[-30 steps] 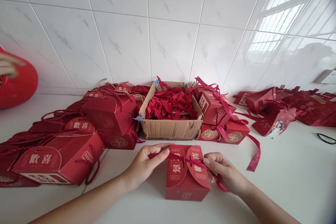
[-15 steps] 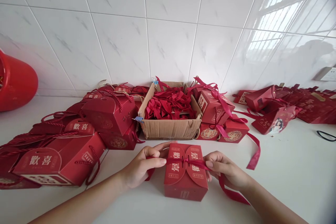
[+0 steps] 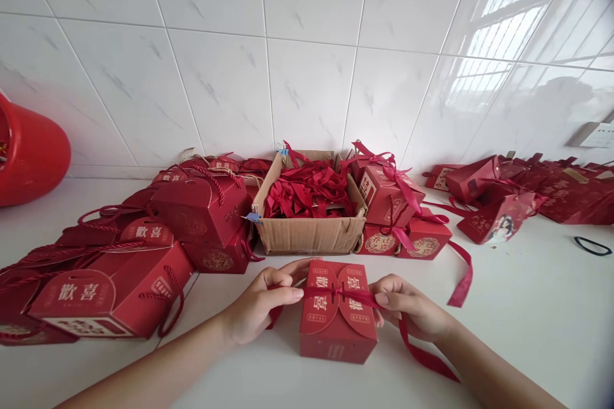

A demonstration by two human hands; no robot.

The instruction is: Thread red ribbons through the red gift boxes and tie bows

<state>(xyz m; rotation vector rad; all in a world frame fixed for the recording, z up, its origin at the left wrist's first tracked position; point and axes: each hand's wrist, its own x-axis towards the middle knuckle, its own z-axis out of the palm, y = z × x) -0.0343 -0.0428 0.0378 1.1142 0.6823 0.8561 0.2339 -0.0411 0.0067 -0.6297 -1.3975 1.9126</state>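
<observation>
A red gift box (image 3: 336, 342) with gold lettering and rounded top flaps stands on the white tabletop between my hands. A dark red ribbon (image 3: 363, 297) crosses its top and is knotted at the middle. My left hand (image 3: 269, 300) pinches one end of the ribbon between thumb and fingers at the box's left side. On the right, my right hand (image 3: 407, 307) pinches the other end, whose loose tail hangs down below the hand onto the table. Some fingers of both hands are hidden behind the box.
Behind the box stands an open cardboard box (image 3: 311, 236) full of red ribbons (image 3: 314, 188). Stacked red boxes with cords (image 3: 115, 287) lie left, ribboned boxes (image 3: 391, 198) right. Further right are flatter red packages (image 3: 580, 198) and a black loop (image 3: 593, 245). A red bucket (image 3: 36, 153) is far left.
Almost nothing differs. The view has shifted slightly, and both hands keep pinching the ribbon ends at the box's sides.
</observation>
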